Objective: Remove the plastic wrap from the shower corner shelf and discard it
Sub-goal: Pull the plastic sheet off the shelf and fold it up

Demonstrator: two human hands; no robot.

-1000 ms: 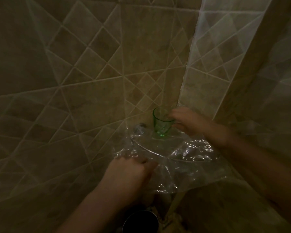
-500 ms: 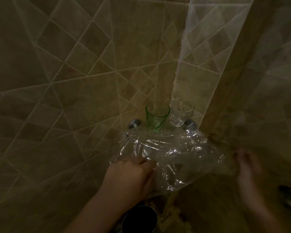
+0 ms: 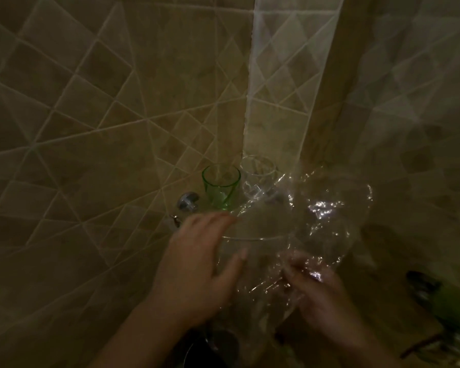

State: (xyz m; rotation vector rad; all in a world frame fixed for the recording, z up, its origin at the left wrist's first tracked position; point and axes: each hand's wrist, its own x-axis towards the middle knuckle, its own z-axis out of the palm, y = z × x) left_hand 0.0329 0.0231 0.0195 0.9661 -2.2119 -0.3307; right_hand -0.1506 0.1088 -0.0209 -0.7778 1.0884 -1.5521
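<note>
Plastic wrap (image 3: pixel 316 221) is being gripped by the right hand (image 3: pixel 316 288).
Left hand (image 3: pixel 197 266) is being held spread before the green glass (image 3: pixel 221 187).

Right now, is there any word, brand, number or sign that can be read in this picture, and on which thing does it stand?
None. No text shows on the green glass, the clear glass, the plastic wrap or the wall tiles; the picture is dark and blurred.
</note>
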